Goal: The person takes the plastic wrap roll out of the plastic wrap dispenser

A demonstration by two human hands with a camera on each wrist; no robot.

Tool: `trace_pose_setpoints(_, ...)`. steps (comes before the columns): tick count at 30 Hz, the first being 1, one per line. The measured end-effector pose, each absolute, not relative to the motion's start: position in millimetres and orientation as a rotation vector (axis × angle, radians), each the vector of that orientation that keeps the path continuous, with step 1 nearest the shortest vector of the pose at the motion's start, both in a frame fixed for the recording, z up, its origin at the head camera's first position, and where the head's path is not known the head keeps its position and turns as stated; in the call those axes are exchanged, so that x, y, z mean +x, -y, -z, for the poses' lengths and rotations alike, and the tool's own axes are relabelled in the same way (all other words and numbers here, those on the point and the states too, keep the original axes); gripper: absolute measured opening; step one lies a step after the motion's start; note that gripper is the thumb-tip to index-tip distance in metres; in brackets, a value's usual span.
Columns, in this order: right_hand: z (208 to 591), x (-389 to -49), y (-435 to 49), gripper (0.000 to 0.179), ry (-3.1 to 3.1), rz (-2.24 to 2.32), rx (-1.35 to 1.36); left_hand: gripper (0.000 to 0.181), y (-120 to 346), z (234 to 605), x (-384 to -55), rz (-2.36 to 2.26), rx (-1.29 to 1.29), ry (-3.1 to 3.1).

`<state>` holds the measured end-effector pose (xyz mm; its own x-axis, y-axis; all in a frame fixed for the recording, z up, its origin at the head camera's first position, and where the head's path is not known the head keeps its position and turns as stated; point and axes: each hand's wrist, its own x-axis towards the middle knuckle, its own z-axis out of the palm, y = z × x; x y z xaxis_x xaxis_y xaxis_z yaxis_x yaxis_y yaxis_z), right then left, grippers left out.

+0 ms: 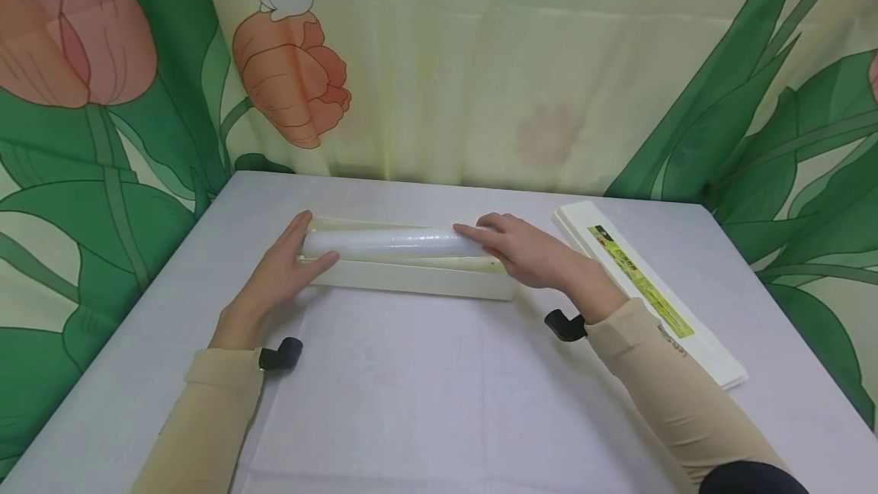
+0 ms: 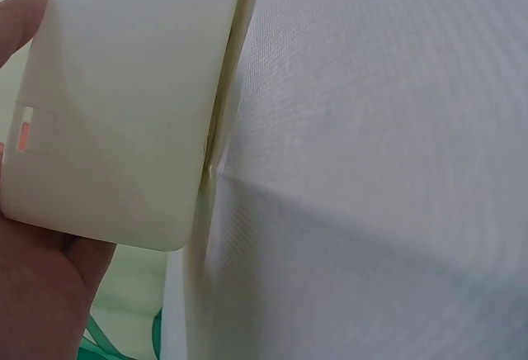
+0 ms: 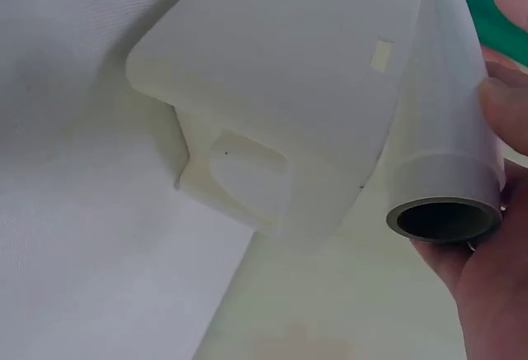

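Observation:
A roll of cling film (image 1: 391, 242) lies along a long white plastic box (image 1: 411, 279), its right end raised out of the open top. My right hand (image 1: 538, 254) holds that right end between thumb and fingers; the right wrist view shows the dark hollow of its tube core (image 3: 444, 220) beside the box end (image 3: 256, 174). My left hand (image 1: 277, 277) grips the left end of the box, thumb over the front wall and fingers behind. In the left wrist view the box's front wall (image 2: 132, 104) hides part of the fingers.
On the right of the white-covered table (image 1: 411, 387) lies a long flat white cover (image 1: 693, 360) with a green-yellow label (image 1: 641, 280), slanted beside my right forearm. Behind the table hangs a curtain (image 1: 446, 82) printed with plants.

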<state>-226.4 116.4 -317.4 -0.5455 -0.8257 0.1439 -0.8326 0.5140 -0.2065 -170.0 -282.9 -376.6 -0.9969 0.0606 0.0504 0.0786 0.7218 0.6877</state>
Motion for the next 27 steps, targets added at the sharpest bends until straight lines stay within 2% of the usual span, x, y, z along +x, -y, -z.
trace_pose_setpoints(11, 325, -224, -113, 0.045, 2.574, -0.427, 1.453, 0.1, 283, 377, -168, 1.164, -0.116, 2.892)
trace_pose_setpoints(19, 326, -225, -107, 0.062, 2.443, -0.303, 1.455, 0.102, 283, 376, -168, 1.182, -0.11, 2.898)
trace_pose_setpoints(27, 325, -229, -106, 0.062, 2.23, -0.121, 1.488, 0.102, 284, 375, -169, 1.173, -0.104, 2.903)
